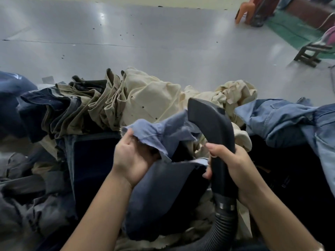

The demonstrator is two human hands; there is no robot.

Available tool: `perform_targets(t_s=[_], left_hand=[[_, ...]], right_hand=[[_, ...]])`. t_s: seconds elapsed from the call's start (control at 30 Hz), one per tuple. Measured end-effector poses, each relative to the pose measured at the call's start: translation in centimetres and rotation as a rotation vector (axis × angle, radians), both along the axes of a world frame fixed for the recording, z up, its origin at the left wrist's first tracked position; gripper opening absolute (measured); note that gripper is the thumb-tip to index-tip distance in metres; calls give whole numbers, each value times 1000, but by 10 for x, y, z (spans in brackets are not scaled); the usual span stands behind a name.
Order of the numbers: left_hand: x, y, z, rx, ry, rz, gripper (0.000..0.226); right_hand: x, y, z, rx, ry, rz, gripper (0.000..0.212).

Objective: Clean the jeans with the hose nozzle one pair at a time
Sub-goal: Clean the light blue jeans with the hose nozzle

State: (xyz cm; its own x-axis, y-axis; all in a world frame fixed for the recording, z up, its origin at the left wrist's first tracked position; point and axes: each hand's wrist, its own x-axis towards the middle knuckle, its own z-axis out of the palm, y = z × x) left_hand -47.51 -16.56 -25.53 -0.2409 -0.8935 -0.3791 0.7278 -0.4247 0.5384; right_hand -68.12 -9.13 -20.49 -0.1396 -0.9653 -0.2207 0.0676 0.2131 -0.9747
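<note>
A: Starting at the left, what's there?

B: A stack of dark jeans [45, 109] and khaki ones [101, 105] lying folded on the pile, far from the hands. Nearer and further right, the left hand [134, 158] grips the blue jeans [159, 187]; its fingers [126, 137] are curled round a bunched hem, thumb on top.

A: How will that pair handle?

B: Soft and floppy, I'd judge. It drapes over the wrist and sags, so it wants holding at a seam or hem, pulled taut, or the nozzle may just suck the cloth in.

A: And the nozzle?

B: The hose nozzle [212, 127] is just right of the blue jeans, its mouth pointing away toward the cream jeans [152, 98]. The right hand [233, 169] is wrapped round its neck, fingers closed tight on it. Rigid plastic, probably light; the ribbed hose [223, 227] below could drag.

A: Further right?

B: Light blue jeans [282, 122] slumped over the heap.
</note>
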Motion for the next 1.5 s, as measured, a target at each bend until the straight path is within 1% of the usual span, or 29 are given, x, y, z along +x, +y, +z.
perform_targets(t_s=[0.07,0.13,0.2,0.23,0.3,0.33,0.37,0.4,0.43,0.47,0.5,0.6,0.63,0.73,0.8,0.83,0.87,0.93,0.97,1.0,1.03,1.1,1.17,1.23,1.3,1.33,1.37,1.43,1.5], left_hand=[[12,-9,-10,35,-76,120,64],[16,-7,-28,142,-256,198,66],[18,-4,-44,277,-436,219,64],[19,-4,-49,297,-494,216,64],[17,-5,-52,252,-659,226,80],[16,-5,-53,168,-842,215,86],[14,-2,-51,41,-1089,199,86],[12,3,-48,-139,-1354,200,76],[11,8,-46,-363,-1579,205,61],[12,13,-46,-552,-1709,147,47],[13,17,-43,-662,-1768,33,42],[18,24,-42,-729,-1882,-412,48],[19,22,-45,-757,-1901,-508,50],[14,14,-58,-783,-1879,-630,55],[8,12,-70,-757,-1951,-721,75],[4,14,-76,-729,-2000,-763,79],[0,15,-81,-718,-2037,-764,72],[-4,17,-87,-784,-2058,-649,37],[-5,17,-86,-833,-2032,-577,20],[-4,15,-83,-862,-1949,-534,9],[-4,14,-76,-855,-1827,-513,11],[-5,14,-58,-785,-1563,-492,25],[-6,14,-40,-782,-1384,-436,28],[-7,15,-22,-747,-1239,-371,24],[-3,15,-9,-665,-1049,-318,9],[-1,15,-3,-642,-994,-319,5],[1,16,2,-644,-966,-326,11],[3,17,6,-646,-907,-302,15],[3,18,9,-633,-859,-267,30]], right_hand=[[-7,5,-6,49,26,-21,27],[-10,9,-15,110,42,-32,26],[-9,13,-23,167,64,-5,25],[-8,15,-27,186,77,17,25],[-6,19,-31,202,105,49,23],[-5,21,-33,200,118,58,22],[-5,21,-34,198,128,61,22],[-5,22,-34,196,132,59,22],[-5,22,-33,196,131,54,22],[-6,21,-33,196,129,51,22],[-6,21,-32,197,127,49,22],[-9,18,-29,202,120,51,24],[-9,18,-28,201,121,56,25],[-10,20,-28,193,130,80,29],[-9,21,-29,188,135,97,36],[-8,21,-29,185,137,104,36],[-8,22,-29,180,135,109,36],[-7,23,-29,166,125,114,37],[-8,23,-28,161,120,113,39],[-8,24,-27,155,115,114,40],[-9,25,-24,148,107,114,42],[-12,27,-17,118,79,106,46],[-15,30,-7,73,28,104,46],[-19,33,3,28,-36,131,39],[-22,35,11,-5,-60,193,38],[-24,36,14,-12,-66,215,42],[-25,36,16,-11,-69,224,49],[-27,36,16,8,-58,225,60],[-30,37,14,22,-23,251,62]])
